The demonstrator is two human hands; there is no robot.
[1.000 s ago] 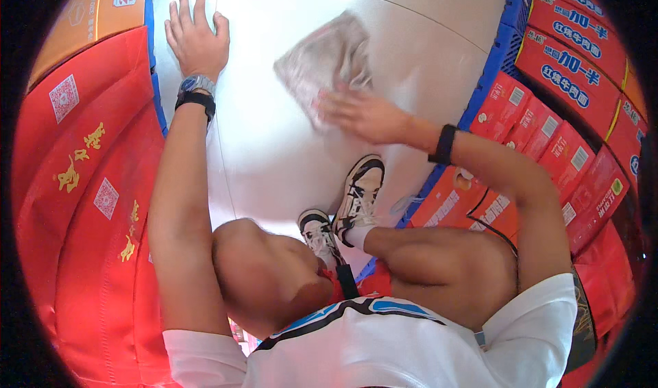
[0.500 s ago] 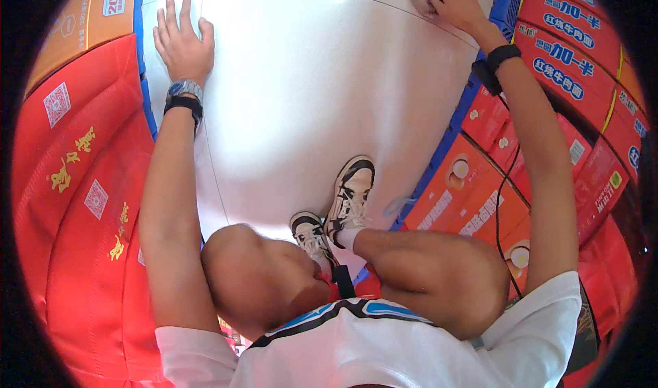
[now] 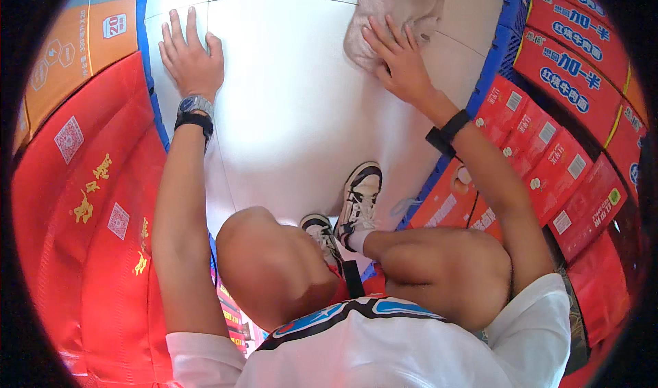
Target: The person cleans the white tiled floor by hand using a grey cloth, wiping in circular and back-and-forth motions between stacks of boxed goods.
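A greyish-pink cloth (image 3: pixel 373 18) lies spread on the shiny white tiled floor (image 3: pixel 288 107). My right hand (image 3: pixel 404 63) rests on its lower right part, palm down with the fingers stretched out and a little apart. At the upper left, my left hand (image 3: pixel 192 63) is flat on the bare floor, fingers spread, near the floor's left edge. A silver watch (image 3: pixel 195 105) and a black band are on the left wrist; another black band (image 3: pixel 449 131) is round the right one.
Red bags (image 3: pixel 96 203) with gold lettering and an orange carton (image 3: pixel 82 39) line the left. Stacked red cartons (image 3: pixel 569 66) stand on blue plastic pallets (image 3: pixel 504 39) at the right. My bent knees and sneakers (image 3: pixel 360 193) are in the middle, on the floor.
The cloth and my right hand have moved from the far right toward the middle and nearer to me. My left hand stays flat, shifted slightly right and nearer in the picture.
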